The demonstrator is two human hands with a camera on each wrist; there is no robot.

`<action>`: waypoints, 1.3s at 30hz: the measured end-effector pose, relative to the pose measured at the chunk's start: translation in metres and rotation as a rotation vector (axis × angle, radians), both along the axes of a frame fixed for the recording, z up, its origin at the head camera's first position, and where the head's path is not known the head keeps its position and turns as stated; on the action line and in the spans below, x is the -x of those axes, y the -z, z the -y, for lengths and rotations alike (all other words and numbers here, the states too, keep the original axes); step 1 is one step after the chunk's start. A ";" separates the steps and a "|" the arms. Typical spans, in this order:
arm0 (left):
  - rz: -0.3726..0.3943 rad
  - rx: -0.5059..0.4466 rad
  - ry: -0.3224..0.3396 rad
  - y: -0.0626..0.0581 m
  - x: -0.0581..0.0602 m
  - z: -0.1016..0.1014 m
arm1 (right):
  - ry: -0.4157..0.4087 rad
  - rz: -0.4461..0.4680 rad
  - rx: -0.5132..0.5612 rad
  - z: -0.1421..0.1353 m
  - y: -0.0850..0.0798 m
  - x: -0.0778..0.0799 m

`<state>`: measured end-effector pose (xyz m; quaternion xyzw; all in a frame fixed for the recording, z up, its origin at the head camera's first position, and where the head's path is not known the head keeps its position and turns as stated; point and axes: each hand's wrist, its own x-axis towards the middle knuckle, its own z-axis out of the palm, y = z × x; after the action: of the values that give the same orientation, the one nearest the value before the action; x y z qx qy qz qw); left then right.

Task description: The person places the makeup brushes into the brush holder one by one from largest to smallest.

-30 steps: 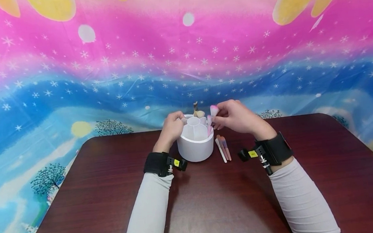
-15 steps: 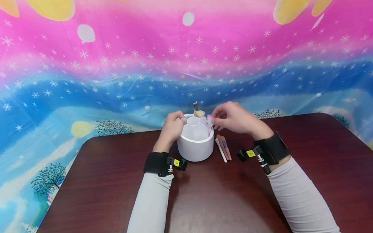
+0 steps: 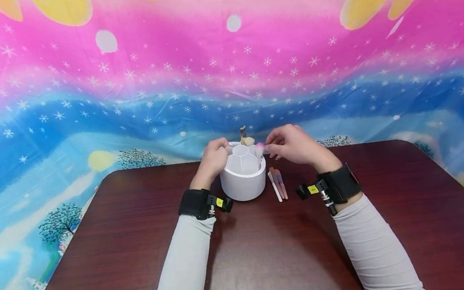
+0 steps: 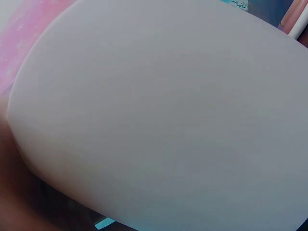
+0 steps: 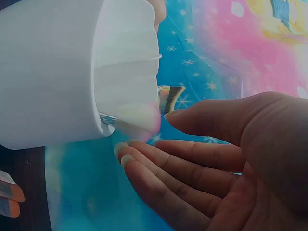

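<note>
A white round brush holder with several compartments stands on the table. At its left rim my left hand grips the edge with curled fingers; the left wrist view is mostly filled by the holder's white wall. A makeup brush with white and pink bristles leans in the right-side compartment, bristles up, its handle hidden inside. Just right of it is my right hand; in the right wrist view its thumb and fingers are apart and hold nothing. Two other brushes, a dark-tipped one and a cream one, stand at the back.
Several makeup brushes, one with a white handle, lie side by side on the dark wooden table, just right of the holder. A colourful patterned cloth hangs behind the table's far edge.
My right hand has lowered the pink-and-white brush into the holder's right compartment and let go of it, moving slightly right. My left hand stays on the rim.
</note>
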<state>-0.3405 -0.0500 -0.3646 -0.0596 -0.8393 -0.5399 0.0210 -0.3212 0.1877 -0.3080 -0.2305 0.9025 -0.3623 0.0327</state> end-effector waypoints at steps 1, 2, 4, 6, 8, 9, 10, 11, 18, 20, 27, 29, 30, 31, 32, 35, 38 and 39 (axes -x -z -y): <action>-0.003 0.000 0.000 0.000 0.000 0.000 | 0.002 -0.002 -0.003 0.000 0.000 0.000; -0.004 -0.001 0.000 0.000 0.000 0.000 | 0.004 -0.003 -0.006 -0.001 0.000 0.000; -0.005 -0.002 -0.001 0.000 0.000 0.000 | 0.007 -0.007 -0.015 -0.002 0.000 0.001; -0.002 -0.005 -0.001 0.000 0.000 0.000 | 0.014 -0.011 -0.028 -0.003 0.000 0.001; 0.004 -0.006 -0.001 0.000 0.000 0.000 | 0.022 -0.015 -0.046 -0.004 0.001 0.001; 0.007 -0.007 0.000 0.000 0.001 0.000 | 0.026 -0.019 -0.058 -0.004 0.001 0.001; 0.010 -0.008 0.000 0.000 0.001 0.000 | 0.032 -0.021 -0.071 -0.004 0.002 0.002; 0.012 -0.008 0.000 0.001 0.001 0.000 | 0.037 -0.022 -0.083 -0.005 0.002 0.002; 0.005 -0.006 -0.003 0.000 0.000 0.000 | 0.037 -0.045 -0.175 -0.009 0.008 0.006; 0.006 -0.006 -0.003 0.000 0.000 0.000 | 0.028 -0.041 -0.202 -0.010 0.009 0.006; 0.008 -0.007 0.000 -0.001 -0.001 0.000 | -0.003 -0.034 -0.297 -0.012 0.014 0.010; 0.008 -0.008 0.001 -0.001 -0.001 0.000 | -0.010 -0.024 -0.315 -0.013 0.016 0.011; 0.008 -0.008 0.002 -0.001 -0.001 0.000 | -0.011 -0.017 -0.324 -0.013 0.017 0.011; 0.009 -0.009 0.002 -0.001 -0.001 0.000 | -0.013 -0.012 -0.334 -0.013 0.018 0.012; 0.009 -0.009 0.002 -0.001 -0.001 0.000 | -0.014 -0.007 -0.346 -0.013 0.019 0.012; 0.013 -0.008 0.003 -0.001 -0.001 0.000 | -0.021 0.020 -0.376 -0.013 0.023 0.013; 0.013 -0.010 0.002 0.000 -0.001 0.000 | -0.011 0.060 -0.409 -0.012 0.026 0.014; 0.013 -0.012 0.002 0.000 -0.001 0.000 | -0.012 0.073 -0.417 -0.012 0.027 0.015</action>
<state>-0.3393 -0.0497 -0.3643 -0.0568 -0.8362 -0.5452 0.0153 -0.3358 0.1994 -0.3353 -0.2107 0.9548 -0.1756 0.1143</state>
